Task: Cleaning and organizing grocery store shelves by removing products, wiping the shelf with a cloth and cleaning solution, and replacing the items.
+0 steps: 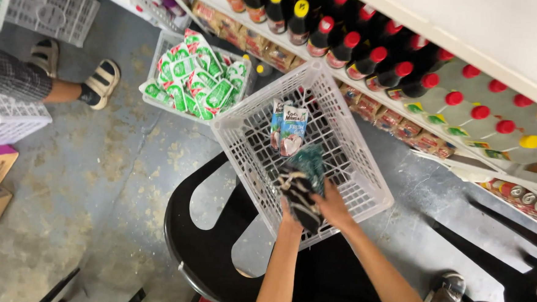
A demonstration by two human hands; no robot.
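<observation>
Here, both hands grip dark packets inside the white basket point(365, 174).
The left hand point(291, 215) and right hand point(333, 208) clutch the dark packets point(300, 186); the blue pouch point(293, 131) lies just beyond, standing tall.

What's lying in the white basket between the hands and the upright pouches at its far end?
In the head view, a dark teal packet lies between the hands and pouches.

Your hands work in a white plastic lattice basket point(341, 167) holding glossy foil-like pouches point(292, 131) and a blurred, seemingly soft dark bundle point(301, 192). At ten o'clock, shiny green-and-white sachets point(192, 79) fill another plastic basket. The concrete floor point(95, 185) looks rough and matt; at one o'clock, dark bottles point(347, 45) gleam glossy.
</observation>
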